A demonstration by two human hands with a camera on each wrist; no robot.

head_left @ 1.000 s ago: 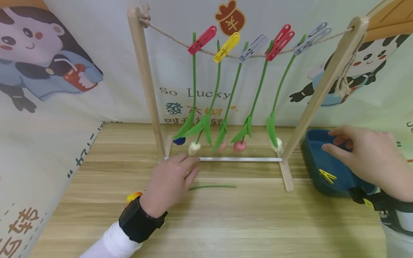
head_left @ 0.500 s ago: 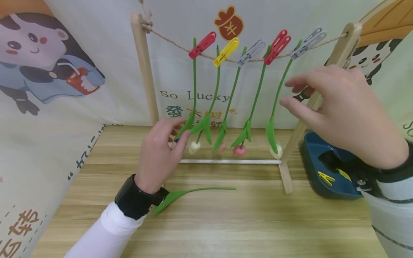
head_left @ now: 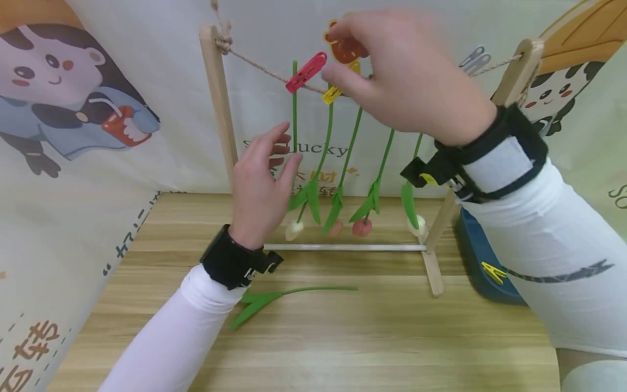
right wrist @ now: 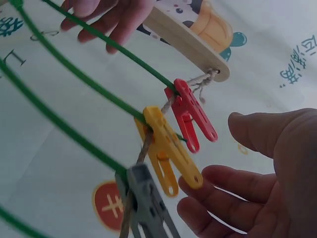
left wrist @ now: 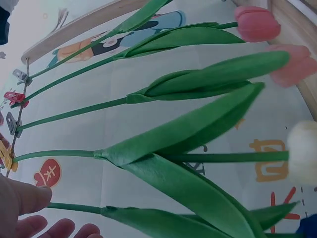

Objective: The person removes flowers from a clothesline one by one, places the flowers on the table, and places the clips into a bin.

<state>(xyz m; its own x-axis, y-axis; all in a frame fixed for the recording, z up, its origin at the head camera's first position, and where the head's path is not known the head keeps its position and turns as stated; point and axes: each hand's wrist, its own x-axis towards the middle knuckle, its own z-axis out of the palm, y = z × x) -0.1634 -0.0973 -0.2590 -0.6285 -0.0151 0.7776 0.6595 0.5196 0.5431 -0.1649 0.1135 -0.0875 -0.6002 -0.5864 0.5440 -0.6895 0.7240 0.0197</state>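
Note:
Artificial tulips hang heads down from a rope, clipped by plastic clothespins. My left hand (head_left: 264, 185) is beside the leftmost stem (head_left: 295, 117), thumb and fingers apart around it; its leaf (left wrist: 148, 220) shows in the left wrist view. My right hand (head_left: 411, 76) is raised at the rope, overlapping several clothespins in the head view. In the right wrist view its fingers (right wrist: 237, 186) and thumb are spread near the red clothespin (right wrist: 190, 114) and the yellow clothespin (right wrist: 166, 148), holding nothing. A grey clothespin (right wrist: 148, 203) is closest to that camera.
The rope joins two posts of a wooden stand (head_left: 219, 98) with a white lower bar (head_left: 343, 247). Another tulip stem with leaves (head_left: 264, 299) lies on the table in front. A blue bin (head_left: 472, 261) with a yellow clothespin (head_left: 493, 273) sits right, partly behind the right arm.
My right hand has risen from the blue bin and swept left to the clothespins on the rope. My left hand has lifted from near the lower bar up beside the leftmost stem.

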